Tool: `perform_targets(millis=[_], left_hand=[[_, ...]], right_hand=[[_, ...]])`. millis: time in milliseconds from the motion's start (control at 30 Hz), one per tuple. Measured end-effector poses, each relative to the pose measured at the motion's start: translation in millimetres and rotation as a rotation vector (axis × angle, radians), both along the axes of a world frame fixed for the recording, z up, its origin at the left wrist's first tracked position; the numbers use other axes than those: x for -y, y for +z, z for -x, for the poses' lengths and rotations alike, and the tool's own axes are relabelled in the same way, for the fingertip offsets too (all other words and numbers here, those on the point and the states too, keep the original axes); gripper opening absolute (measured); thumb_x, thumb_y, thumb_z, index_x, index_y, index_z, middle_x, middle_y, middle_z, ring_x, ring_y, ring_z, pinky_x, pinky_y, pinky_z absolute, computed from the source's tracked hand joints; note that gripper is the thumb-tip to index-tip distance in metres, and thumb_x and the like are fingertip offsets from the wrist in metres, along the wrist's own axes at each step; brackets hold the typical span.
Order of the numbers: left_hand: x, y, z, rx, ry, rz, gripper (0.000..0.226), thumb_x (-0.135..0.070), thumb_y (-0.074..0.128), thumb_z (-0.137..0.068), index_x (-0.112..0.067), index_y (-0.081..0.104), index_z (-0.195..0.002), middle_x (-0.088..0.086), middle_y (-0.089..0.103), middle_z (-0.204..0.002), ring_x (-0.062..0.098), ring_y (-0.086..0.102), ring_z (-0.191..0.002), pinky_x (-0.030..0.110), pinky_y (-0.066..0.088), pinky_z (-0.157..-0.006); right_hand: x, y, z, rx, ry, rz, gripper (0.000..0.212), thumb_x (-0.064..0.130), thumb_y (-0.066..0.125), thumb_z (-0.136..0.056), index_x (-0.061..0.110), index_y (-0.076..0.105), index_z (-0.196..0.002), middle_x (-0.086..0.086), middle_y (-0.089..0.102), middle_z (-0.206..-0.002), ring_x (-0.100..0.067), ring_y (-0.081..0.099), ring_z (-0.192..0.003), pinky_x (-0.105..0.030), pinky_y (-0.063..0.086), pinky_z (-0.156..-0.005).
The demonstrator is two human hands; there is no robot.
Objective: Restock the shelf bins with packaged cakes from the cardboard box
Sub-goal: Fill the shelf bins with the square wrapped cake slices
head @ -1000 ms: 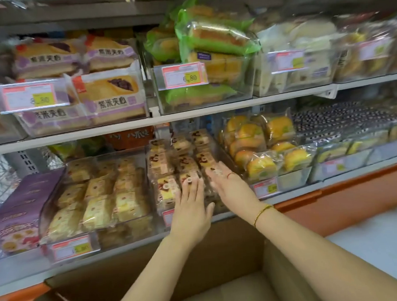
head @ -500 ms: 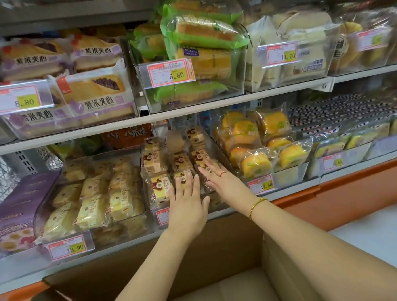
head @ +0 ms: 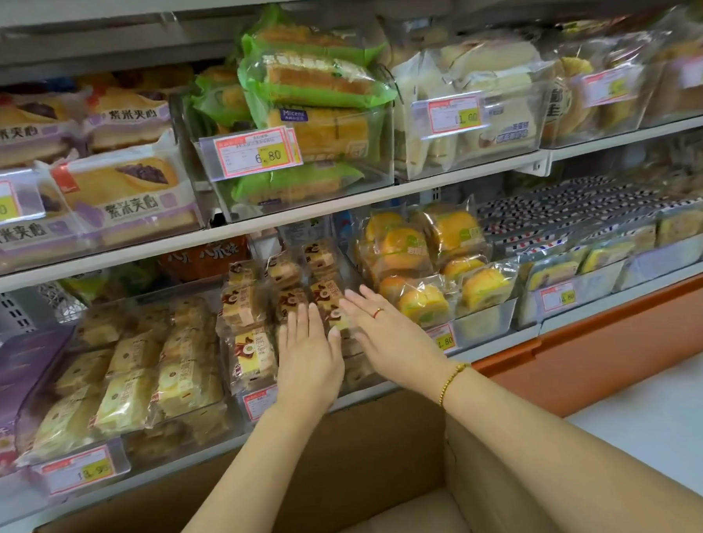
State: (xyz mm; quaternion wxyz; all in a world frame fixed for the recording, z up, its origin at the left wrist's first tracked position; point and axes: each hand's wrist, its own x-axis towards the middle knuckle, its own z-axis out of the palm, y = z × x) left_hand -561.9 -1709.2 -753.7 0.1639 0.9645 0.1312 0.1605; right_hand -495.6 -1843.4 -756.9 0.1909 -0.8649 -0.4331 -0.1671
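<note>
Front packaged cakes [head: 251,351] are hiding partly under both hands. Left hand [head: 311,360], right hand [head: 392,335] are pressing flat, fingers straight, gripping nothing.

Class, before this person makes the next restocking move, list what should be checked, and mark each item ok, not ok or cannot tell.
1. Grips free: the left grip and right grip, both bare hands, lie flat with straight fingers on the packs and hold nothing: ok.
2. The brown-label cakes sit inside the middle bin, with none seen hanging over its front: ok.
3. Room left in that bin for more packs: cannot tell.
4. The cardboard box stands open below the arms: ok.
5. Cakes left in the box: only a bare patch of its floor shows: cannot tell.
</note>
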Motion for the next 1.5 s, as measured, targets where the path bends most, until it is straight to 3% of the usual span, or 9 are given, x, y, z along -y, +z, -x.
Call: perform_targets(millis=[133,200,300,433,633,767,933,1267,1500], left_hand=[[24.6,22.1,-21.2,0.158,-0.174,0.008,0.053,-0.031,0.029,-0.104,-0.015,0.015,-0.153,0.002,0.010,-0.161,0.015,0.003,-0.148,0.025,-0.004,-0.115],[36.9,38.3,-40.4,0.198,-0.234,0.025,0.054,-0.030,0.038,-0.102,-0.018,0.021,-0.152,0.001,0.016,-0.160,0.016,0.008,-0.148,0.028,0.001,-0.117],[50.8,62.9,-78.1,0.210,-0.267,0.027,0.057,-0.026,0.051,-0.098,-0.018,0.028,-0.149,0.005,0.027,-0.156,0.022,0.020,-0.145,0.036,0.017,-0.119],[61.9,78.4,-129.5,0.120,-0.297,-0.065,0.065,-0.033,0.060,-0.092,-0.016,0.031,-0.147,0.010,0.033,-0.152,0.030,0.027,-0.141,0.041,0.027,-0.114],[45.3,72.7,-162.1,-0.008,-0.312,-0.168,0.092,-0.044,0.074,-0.078,-0.023,0.023,-0.152,0.006,0.024,-0.156,0.028,0.014,-0.145,0.040,0.013,-0.120],[41.2,65.1,-160.1,0.030,-0.165,-0.228,0.086,-0.045,0.071,-0.080,-0.020,0.027,-0.149,0.013,0.028,-0.151,0.035,0.017,-0.142,0.043,0.023,-0.116],[53.9,63.1,-169.0,0.088,-0.090,-0.263,0.081,-0.045,0.070,-0.081,-0.017,0.031,-0.145,0.014,0.031,-0.146,0.034,0.022,-0.137,0.040,0.025,-0.113],[51.4,63.4,-163.8,0.065,-0.109,-0.102,0.095,-0.057,0.069,-0.076,-0.016,0.024,-0.150,0.015,0.020,-0.154,0.036,0.011,-0.144,0.046,0.016,-0.117],[54.3,65.2,-149.8,0.139,-0.135,-0.084,0.087,-0.049,0.067,-0.082,-0.014,0.025,-0.149,0.017,0.022,-0.153,0.036,0.012,-0.144,0.044,0.017,-0.117]], right_hand=[[50.3,12.0,-11.1,0.097,-0.173,-0.306,0.042,0.015,0.053,-0.095,0.015,0.051,-0.137,-0.004,0.044,-0.146,-0.019,0.029,-0.142,-0.036,0.022,-0.118],[80.3,14.5,-23.2,0.035,-0.337,-0.372,0.045,0.032,0.055,-0.094,0.022,0.048,-0.138,-0.004,0.037,-0.150,-0.023,0.021,-0.144,-0.045,0.026,-0.117],[105.2,10.4,-35.1,-0.066,-0.496,-0.252,0.063,0.065,0.039,-0.087,0.038,0.035,-0.144,-0.004,0.018,-0.158,-0.031,0.005,-0.147,-0.050,0.017,-0.117],[108.9,-7.8,-43.9,-0.126,-0.487,-0.166,0.070,0.077,0.012,-0.082,0.050,0.019,-0.147,-0.001,0.000,-0.162,-0.032,-0.007,-0.147,-0.053,0.010,-0.119],[108.0,-11.6,-59.3,-0.220,-0.527,-0.125,0.084,0.081,0.017,-0.078,0.043,0.000,-0.151,0.000,-0.016,-0.160,-0.027,-0.022,-0.145,-0.050,-0.004,-0.118],[105.7,-12.0,-62.9,-0.212,-0.521,-0.123,0.089,0.086,0.009,-0.074,0.043,-0.001,-0.151,-0.001,-0.016,-0.160,-0.026,-0.021,-0.145,-0.050,-0.004,-0.118],[99.5,-15.6,-65.4,-0.215,-0.546,-0.112,0.076,0.078,0.011,-0.081,0.048,-0.002,-0.149,-0.003,-0.014,-0.161,-0.028,-0.022,-0.145,-0.051,-0.004,-0.117],[98.1,-16.1,-68.5,-0.216,-0.536,-0.150,0.080,0.079,0.014,-0.080,0.043,-0.001,-0.150,-0.001,-0.016,-0.160,-0.029,-0.024,-0.144,-0.056,-0.004,-0.115],[101.9,-21.0,-62.9,-0.211,-0.531,-0.187,0.090,0.085,0.005,-0.074,0.040,0.001,-0.151,0.002,-0.012,-0.161,-0.028,-0.022,-0.145,-0.057,-0.003,-0.114]])
